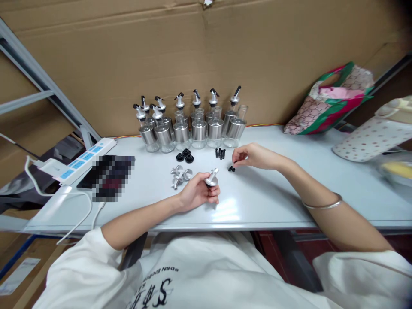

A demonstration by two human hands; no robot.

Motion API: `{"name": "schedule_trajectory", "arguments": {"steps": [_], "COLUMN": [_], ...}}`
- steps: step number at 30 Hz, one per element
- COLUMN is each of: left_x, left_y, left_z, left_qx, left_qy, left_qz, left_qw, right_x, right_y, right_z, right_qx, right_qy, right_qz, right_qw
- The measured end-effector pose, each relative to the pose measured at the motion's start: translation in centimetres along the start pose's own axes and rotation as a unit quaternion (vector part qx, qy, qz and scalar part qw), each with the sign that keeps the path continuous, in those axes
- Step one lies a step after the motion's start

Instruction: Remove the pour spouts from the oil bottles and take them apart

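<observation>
My left hand (198, 193) is wrapped round a silver pourer top (212, 178) with a black underside, its spout tilted up. The fingers of my right hand (246, 156) are pinched together just above a small pile of black pieces (231, 169); what they hold, if anything, is too small to make out. Several thin black parts (220, 153) lie left of that hand. Silver pourer tops (180, 175) are grouped left of my left hand, with black stoppers (185, 156) behind them.
Rows of glass and steel bottles (198, 131), some with pourers, stand along the cardboard wall (206, 51). On the left are a power strip (85, 161) and a cable. A patterned bag (325, 107) and a dotted container (370, 133) are at the right.
</observation>
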State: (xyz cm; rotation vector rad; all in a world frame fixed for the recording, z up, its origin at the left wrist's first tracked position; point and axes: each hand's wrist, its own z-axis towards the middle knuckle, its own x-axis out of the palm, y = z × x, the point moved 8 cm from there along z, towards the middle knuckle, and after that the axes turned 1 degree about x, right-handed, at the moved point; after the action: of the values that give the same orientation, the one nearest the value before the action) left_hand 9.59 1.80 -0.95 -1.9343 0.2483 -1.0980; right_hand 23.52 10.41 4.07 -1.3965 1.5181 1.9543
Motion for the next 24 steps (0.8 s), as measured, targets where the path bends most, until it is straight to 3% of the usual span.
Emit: {"name": "schedule_trajectory", "arguments": {"steps": [8, 24], "left_x": [0.0, 0.0], "left_y": [0.1, 0.2], "left_z": [0.1, 0.2], "left_qx": [-0.004, -0.008], "left_qy": [-0.003, -0.010], "left_qz": [0.008, 0.021], "left_qw": [1.000, 1.000], "right_x": [0.5, 1.8], "right_y": [-1.4, -1.2], "right_z": [0.2, 0.2], "right_qx": [0.032, 0.020], "right_qy": [0.026, 0.068], "right_qz": [-0.068, -0.047], "right_qw": [0.997, 0.996]}}
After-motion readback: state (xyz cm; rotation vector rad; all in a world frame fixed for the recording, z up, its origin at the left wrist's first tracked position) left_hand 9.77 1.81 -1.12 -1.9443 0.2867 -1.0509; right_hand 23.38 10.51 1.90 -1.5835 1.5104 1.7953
